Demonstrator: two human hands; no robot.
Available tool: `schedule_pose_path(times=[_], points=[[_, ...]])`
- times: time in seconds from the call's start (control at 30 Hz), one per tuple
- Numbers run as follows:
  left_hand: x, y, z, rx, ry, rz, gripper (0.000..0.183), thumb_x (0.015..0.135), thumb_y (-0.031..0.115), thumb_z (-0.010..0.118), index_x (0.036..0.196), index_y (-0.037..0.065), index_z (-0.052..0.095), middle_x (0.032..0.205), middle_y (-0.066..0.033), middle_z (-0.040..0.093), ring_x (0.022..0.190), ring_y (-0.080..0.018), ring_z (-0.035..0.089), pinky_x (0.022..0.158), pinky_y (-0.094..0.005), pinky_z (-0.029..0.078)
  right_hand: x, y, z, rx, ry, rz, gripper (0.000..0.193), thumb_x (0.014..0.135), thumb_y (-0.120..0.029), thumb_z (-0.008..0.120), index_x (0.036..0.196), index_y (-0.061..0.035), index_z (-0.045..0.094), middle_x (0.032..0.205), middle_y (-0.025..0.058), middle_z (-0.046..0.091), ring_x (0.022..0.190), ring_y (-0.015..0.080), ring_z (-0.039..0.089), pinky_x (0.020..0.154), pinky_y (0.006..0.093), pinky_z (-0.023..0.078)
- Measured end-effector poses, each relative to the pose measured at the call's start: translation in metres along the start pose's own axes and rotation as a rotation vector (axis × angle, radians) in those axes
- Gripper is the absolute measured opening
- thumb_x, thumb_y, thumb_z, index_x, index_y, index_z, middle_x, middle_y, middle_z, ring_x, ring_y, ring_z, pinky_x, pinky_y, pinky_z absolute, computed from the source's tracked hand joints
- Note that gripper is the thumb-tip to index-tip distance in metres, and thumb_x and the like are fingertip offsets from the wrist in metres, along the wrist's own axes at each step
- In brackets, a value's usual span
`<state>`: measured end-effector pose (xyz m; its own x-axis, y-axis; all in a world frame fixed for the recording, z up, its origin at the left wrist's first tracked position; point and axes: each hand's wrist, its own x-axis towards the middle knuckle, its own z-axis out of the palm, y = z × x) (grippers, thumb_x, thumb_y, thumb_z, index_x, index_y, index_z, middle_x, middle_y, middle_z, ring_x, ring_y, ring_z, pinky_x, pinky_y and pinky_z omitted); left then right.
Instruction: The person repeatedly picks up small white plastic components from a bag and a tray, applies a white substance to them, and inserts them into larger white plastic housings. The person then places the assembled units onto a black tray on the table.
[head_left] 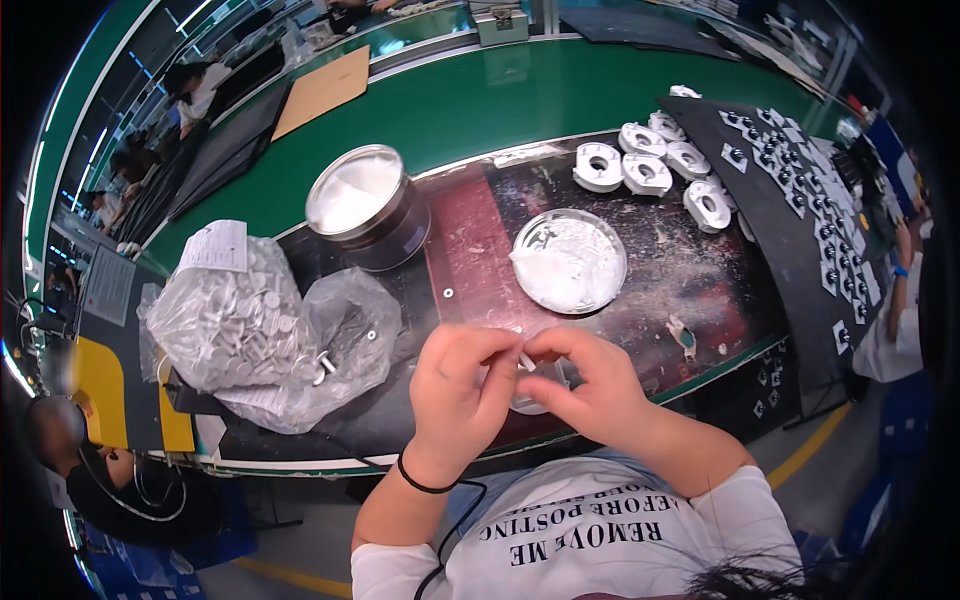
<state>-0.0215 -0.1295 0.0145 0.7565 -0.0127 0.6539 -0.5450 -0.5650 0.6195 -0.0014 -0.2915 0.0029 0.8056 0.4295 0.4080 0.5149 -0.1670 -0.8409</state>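
Observation:
My left hand (462, 385) and my right hand (592, 385) meet at the near edge of the bench, fingers pinched together. Between their fingertips is a small white plastic piece (527, 362), mostly hidden by the fingers. Under the hands, part of a pale round item (528, 405) shows. Just beyond them sits a shallow round metal dish (622, 268) with white paste (565, 265) spread in it. To the left, a clear plastic bag (345, 300) holds many white plastic pieces (235, 330) with round heads and stems.
A large metal tin (385, 240) of white paste stands behind the bag. White ring-shaped housings (645, 175) cluster at the far right, beside a dark board (770, 220) bearing rows of small black-and-white parts. A small white ring (448, 293) lies on the bench. Other people work around.

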Motion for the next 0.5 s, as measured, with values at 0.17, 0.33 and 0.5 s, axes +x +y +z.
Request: schedule_pose_path(times=[0.17,0.33,0.5], points=[[-0.011,-0.005,0.013,0.04,-0.023,0.097,0.019,0.072,-0.005,0.068,0.087,0.003,0.06,0.078,-0.009,0.059,0.068,-0.0206,0.059,0.057,-0.0269,0.046,-0.009,0.008,-0.013,-0.131,0.049,0.017,0.02,0.077,-0.011,0.068,0.096,-0.006,0.063,0.087,0.0095,0.065,0.077,0.0262,0.062,0.068,0.0344,0.049],[-0.023,-0.007,0.022,0.081,-0.024,0.208,0.024,0.069,-0.007,0.068,0.089,0.003,0.06,0.082,-0.0092,0.06,0.074,-0.025,0.061,0.065,-0.0331,0.05,-0.012,0.006,-0.017,-0.183,-0.006,-0.04,0.019,0.077,-0.008,0.066,0.096,-0.0064,0.064,0.086,0.0099,0.065,0.077,0.0271,0.063,0.068,0.036,0.049],[-0.021,0.001,0.015,0.028,-0.107,0.226,0.023,0.068,-0.006,0.068,0.088,0.003,0.061,0.085,-0.0103,0.061,0.078,-0.0267,0.061,0.069,-0.0355,0.05,-0.013,0.028,-0.03,-0.405,0.189,0.02,0.013,0.078,-0.009,0.065,0.091,-0.0038,0.064,0.084,0.0123,0.064,0.079,0.0292,0.062,0.07,0.0363,0.049]])
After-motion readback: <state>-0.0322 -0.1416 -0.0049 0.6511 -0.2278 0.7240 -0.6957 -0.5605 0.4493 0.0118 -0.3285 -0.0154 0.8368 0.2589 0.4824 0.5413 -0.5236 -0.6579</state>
